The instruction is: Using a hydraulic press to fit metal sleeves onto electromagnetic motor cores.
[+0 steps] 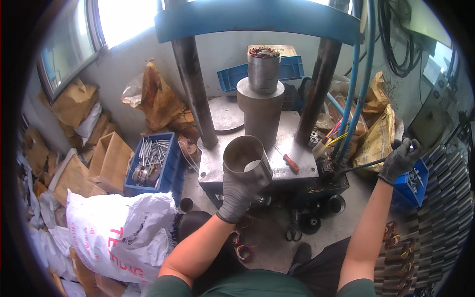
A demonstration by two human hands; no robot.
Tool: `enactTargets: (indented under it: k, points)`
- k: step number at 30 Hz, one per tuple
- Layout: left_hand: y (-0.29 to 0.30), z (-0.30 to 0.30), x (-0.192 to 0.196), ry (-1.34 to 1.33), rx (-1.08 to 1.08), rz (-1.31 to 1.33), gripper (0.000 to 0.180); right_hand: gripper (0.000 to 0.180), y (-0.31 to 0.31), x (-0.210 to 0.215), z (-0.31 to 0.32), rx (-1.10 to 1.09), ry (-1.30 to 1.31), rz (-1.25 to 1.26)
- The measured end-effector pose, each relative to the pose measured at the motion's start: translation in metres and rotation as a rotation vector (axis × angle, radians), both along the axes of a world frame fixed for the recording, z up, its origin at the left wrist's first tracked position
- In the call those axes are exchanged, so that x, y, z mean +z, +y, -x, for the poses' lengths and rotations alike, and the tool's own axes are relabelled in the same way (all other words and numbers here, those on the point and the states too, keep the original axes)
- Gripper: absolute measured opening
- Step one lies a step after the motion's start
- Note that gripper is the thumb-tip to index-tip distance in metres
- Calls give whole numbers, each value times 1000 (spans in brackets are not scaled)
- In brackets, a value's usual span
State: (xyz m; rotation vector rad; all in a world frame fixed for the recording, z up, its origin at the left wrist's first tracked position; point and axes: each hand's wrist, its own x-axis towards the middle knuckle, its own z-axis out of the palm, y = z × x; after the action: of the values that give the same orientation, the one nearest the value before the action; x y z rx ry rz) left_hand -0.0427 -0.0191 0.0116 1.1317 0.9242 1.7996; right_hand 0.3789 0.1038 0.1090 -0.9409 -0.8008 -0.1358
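Observation:
My left hand (239, 195), in a grey glove, grips a hollow metal cylinder (267, 171) from below. The cylinder is tilted with its open end up, in front of the press table (225, 168). Off to the right, my gloved right hand (397, 162) is closed around the end of a dark lever (363, 165); part of its grip is hidden. On the press, a wide metal column (261, 116) carries a narrower metal cylinder (263, 74) topped with copper-coloured windings (263, 52). A screwdriver (291, 163) with a red handle lies on the table.
Two steel posts (193, 89) and a blue crossbeam (257, 22) frame the press. A blue crate (170, 161) of metal pins and a white sack (118, 232) stand left. A small blue bin (418, 185) and stacked metal parts (440, 208) stand right. Scissors (294, 230) lie below.

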Motion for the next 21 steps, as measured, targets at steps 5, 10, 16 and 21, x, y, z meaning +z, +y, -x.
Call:
enactTargets:
  k: [5, 10, 16, 21]
  points:
    - [18, 7, -5, 152, -20, 2, 99, 29, -12, 6, 18, 67, 107, -26]
    - [53, 13, 43, -49, 157, -286, 88, 50, -18, 1, 21, 83, -21, -28]
    - [140, 60, 112, -282, 211, -205, 28, 63, -14, -6, 17, 5, -37, -42]
    - [185, 57, 177, -483, 108, -149, 41, 66, -22, 4, 32, -46, -51, -44]
